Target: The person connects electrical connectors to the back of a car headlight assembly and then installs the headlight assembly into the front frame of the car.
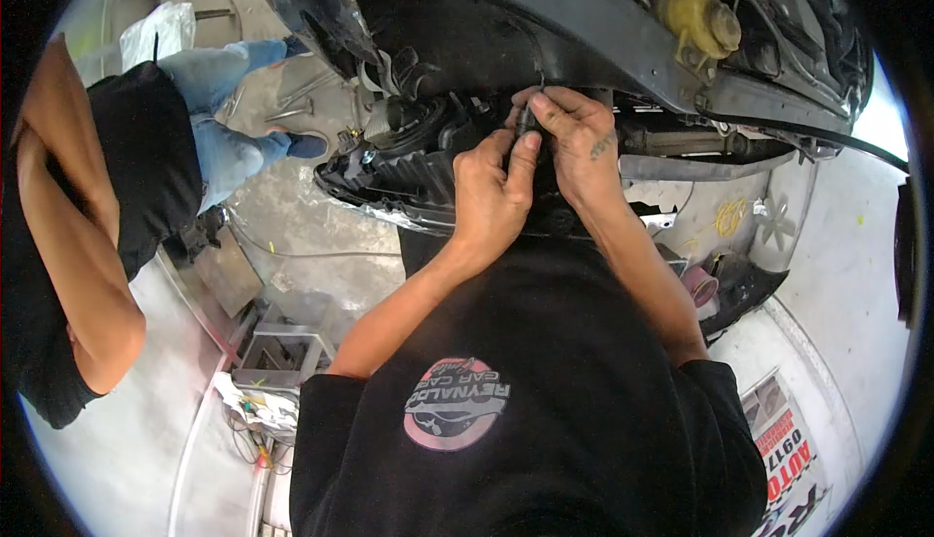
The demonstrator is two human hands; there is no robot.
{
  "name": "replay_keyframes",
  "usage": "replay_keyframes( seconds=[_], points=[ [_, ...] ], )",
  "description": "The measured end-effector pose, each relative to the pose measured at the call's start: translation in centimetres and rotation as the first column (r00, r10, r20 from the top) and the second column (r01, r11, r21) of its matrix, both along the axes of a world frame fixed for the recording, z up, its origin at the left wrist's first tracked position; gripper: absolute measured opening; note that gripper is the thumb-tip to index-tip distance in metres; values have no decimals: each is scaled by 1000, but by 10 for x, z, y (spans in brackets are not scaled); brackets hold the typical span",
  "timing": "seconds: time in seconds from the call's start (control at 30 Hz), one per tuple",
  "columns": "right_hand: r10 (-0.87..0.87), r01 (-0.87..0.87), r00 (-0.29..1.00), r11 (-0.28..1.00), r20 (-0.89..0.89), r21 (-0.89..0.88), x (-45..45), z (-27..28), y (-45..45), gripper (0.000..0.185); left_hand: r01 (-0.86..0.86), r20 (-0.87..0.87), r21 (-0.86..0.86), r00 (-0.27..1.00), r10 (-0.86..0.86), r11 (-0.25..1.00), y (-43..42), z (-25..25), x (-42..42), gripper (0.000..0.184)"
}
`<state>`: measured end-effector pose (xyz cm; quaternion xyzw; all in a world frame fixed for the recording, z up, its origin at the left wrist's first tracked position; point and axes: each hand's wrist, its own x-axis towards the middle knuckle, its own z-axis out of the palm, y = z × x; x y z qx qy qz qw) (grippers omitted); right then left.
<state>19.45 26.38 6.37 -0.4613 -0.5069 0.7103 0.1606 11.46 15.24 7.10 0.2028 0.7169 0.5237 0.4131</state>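
My left hand (493, 187) and my right hand (581, 143) meet in front of the car's dark front end. Between their fingertips is a small dark cylindrical piece (526, 121), partly covered by the fingers; I cannot make out its exact kind. A thin dark wire (541, 68) runs up from the fingers of my right hand along the dark body panel (457, 46). Both hands are closed in a pinch, thumbs against the piece. Just left of my left hand lies a black headlight assembly (389, 172), its back facing up.
A yellow plastic reservoir (699, 23) sits in the engine bay at upper right. Another person (146, 167) with folded arms stands at left. A tool box (282, 357) is at lower left. Yellow cord (730, 216) and a pink-rimmed roll (699, 286) lie at right.
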Motion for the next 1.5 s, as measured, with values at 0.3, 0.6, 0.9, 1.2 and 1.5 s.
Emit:
replay_keyframes(
  seconds=[0.3, 0.6, 0.9, 1.2, 1.5],
  points=[
    [53, -68, 994, 983, -91, -170, -2, 6, 9, 29, -38, 115, 31, 993, 34, 999, -5, -3, -1, 32],
    [43, -77, 988, 969, -145, -237, -1, 11, 2, 32, -64, 118, 57, 991, 57, 996, 0, 5, -4, 29],
    [-72, 31, 979, 978, -193, -206, -2, 10, -14, 26, -50, 20, 177, 999, 48, 983, -4, -9, 3, 35],
    [-159, 127, 978, 967, -135, -222, -10, 13, -17, 24, -10, -81, 88, 997, 18, 996, -1, -3, 1, 31],
    [-162, 110, 973, 953, -167, -284, -4, 6, -15, 28, -43, -194, 148, 978, 72, 988, 0, -8, 4, 33]
  ],
)
